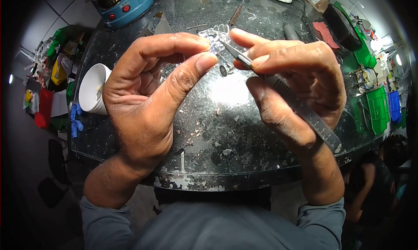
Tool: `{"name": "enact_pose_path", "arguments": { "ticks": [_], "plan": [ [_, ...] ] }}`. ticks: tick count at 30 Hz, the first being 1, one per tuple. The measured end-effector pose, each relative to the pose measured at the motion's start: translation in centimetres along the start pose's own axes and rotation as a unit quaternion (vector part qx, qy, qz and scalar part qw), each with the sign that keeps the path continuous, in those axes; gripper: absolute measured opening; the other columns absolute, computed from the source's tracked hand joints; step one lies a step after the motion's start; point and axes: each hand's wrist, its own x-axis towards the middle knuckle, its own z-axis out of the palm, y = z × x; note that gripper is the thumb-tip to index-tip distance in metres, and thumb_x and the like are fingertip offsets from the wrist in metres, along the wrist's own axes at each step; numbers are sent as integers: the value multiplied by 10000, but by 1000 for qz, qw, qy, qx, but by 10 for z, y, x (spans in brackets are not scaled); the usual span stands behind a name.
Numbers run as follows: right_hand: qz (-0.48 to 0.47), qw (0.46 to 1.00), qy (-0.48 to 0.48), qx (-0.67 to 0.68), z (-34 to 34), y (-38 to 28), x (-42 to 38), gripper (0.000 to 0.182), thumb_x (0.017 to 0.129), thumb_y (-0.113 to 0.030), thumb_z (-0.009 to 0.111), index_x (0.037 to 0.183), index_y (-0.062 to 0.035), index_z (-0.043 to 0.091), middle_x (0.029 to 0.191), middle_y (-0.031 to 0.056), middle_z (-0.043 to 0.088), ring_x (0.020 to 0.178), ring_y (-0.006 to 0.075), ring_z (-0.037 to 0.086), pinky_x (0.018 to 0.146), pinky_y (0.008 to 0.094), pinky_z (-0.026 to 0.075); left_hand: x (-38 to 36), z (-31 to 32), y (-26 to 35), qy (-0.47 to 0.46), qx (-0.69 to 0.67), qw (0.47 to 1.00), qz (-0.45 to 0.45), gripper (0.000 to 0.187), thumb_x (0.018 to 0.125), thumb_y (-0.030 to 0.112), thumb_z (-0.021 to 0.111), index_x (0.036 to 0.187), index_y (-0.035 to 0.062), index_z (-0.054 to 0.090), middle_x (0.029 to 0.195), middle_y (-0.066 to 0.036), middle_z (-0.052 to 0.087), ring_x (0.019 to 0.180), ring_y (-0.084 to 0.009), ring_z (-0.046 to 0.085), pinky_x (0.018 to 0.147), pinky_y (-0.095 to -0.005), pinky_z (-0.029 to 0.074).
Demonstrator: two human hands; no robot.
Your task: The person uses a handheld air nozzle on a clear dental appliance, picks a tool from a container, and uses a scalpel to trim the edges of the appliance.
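My right hand (300, 71) grips a scalpel (315, 121) with ruler marks along its flat handle. The scalpel's blade points up and left, its tip close to the fingertips of my left hand (148, 84). Thumb and forefinger of that left hand are pinched together; I cannot tell what is between them. Clear plastic pieces (221, 31) show just past the left fingertips and overlap the blade tip in this view. Below the blade, a small rotary bit with a dark disc (224, 70) lies on the black worktop (209, 136).
A white tub (92, 91) stands left of my left hand, with a blue glove-like scrap (76, 121) beside it. At the back left sits a blue machine (126, 8) with red buttons. A brown-handled tool (236, 14) lies at the back. Shavings litter the worktop. Another person (376, 189) is at right.
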Motion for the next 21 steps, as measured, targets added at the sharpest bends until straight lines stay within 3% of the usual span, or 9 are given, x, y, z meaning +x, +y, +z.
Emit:
{"name": "enact_pose_path", "arguments": {
  "ticks": [9, 12, 14, 21],
  "plan": [
    [-17, 999, -17, -21, -3, 1, 0, 305, 729, 188, 545, 984, 21, 537, 948, 173, 611, 1023, 293, 632, 1019, 506, 447, 0, -2, -1, -5, 20, 1000, 23, 196, 835, -72, 634, 1025, -30, 615, 1051, -162, 642, 1011, -193, 614, 922, -301, 468],
    [-7, 1000, 15, -11, 1, 1, 0, 295, 732, 188, 540, 979, 28, 536, 942, 180, 609, 991, 274, 637, 1010, 521, 453, 1, -3, -1, -9, 22, 999, 33, 206, 828, -88, 632, 1025, -28, 615, 1059, -165, 638, 1018, -197, 614, 927, -302, 471],
    [-56, 998, -10, -11, -2, 6, 2, 277, 737, 183, 542, 972, 36, 540, 939, 182, 609, 958, 254, 639, 997, 551, 456, 1, -3, -2, -11, 25, 999, 39, 212, 824, -96, 630, 1024, -27, 615, 1063, -165, 636, 1021, -198, 614, 928, -300, 474],
    [-83, 996, -31, -13, -3, 9, 3, 283, 729, 182, 562, 974, 41, 545, 934, 185, 609, 940, 234, 639, 988, 585, 451, 1, -3, -2, -11, 30, 998, 51, 225, 815, -110, 632, 1023, -27, 617, 1072, -162, 631, 1028, -195, 613, 925, -294, 481]
  ]
}}
